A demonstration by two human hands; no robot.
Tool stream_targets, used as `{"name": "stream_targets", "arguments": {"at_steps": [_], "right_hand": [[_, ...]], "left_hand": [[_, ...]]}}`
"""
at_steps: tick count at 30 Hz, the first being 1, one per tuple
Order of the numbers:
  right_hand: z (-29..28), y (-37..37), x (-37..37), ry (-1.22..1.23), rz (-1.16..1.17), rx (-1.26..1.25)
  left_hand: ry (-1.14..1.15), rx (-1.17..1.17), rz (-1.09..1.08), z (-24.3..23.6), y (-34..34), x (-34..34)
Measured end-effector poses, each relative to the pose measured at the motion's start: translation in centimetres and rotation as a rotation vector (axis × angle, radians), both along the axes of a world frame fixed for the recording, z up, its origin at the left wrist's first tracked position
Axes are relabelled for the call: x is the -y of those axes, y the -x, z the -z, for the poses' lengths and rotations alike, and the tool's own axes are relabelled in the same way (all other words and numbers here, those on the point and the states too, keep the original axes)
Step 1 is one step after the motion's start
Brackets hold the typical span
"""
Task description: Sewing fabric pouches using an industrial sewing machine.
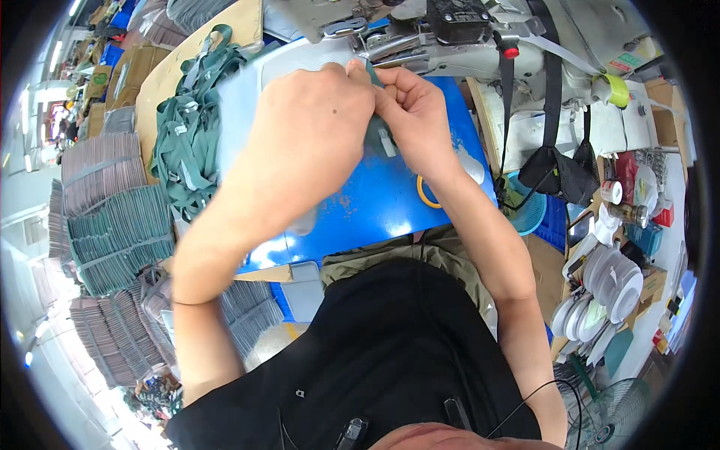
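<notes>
Both my hands meet at the presser foot (362, 52) of a sewing machine (457, 22). My left hand (315, 112) is closed, its fingertips pinched at a narrow green fabric strap (370, 69) just under the foot. Beside it, my right hand (412, 109) is curled with thumb and forefinger pressed on the same strap. The strap's lower part, with a small white tag (386, 142), hangs between my hands over the blue table (352, 210). My fingers partly hide the strap.
A tangled heap of green straps (184, 142) lies left of the machine. Bundled fabric stacks (120, 236) stand farther left. Yellow-handled scissors (426, 193) lie by my right forearm. A black pouch (559, 172) hangs at the right, above a teal basket (529, 210).
</notes>
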State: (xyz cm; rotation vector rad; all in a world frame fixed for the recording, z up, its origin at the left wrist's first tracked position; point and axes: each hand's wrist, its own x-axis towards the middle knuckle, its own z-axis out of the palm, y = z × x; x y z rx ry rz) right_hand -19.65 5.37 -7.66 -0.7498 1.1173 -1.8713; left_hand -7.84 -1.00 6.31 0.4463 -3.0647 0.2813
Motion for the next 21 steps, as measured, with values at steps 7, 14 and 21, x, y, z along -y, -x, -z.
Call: {"name": "stream_targets", "arguments": {"at_steps": [7, 14, 21], "right_hand": [[0.5, -0.1, -0.8, 0.001, 0.009, -0.003], [-0.3, -0.6, -3.3, -0.071, -0.017, -0.044], [-1.6, -1.3, -7.4, -0.106, -0.103, -0.069]], "left_hand": [[-0.435, -0.365, -0.397, 5.3, 0.4, -0.5], [-0.246, -0.572, -0.014, 10.5, -6.8, -4.1], [-0.037, -0.067, 0.120, 3.4, -9.7, -2.5]]}}
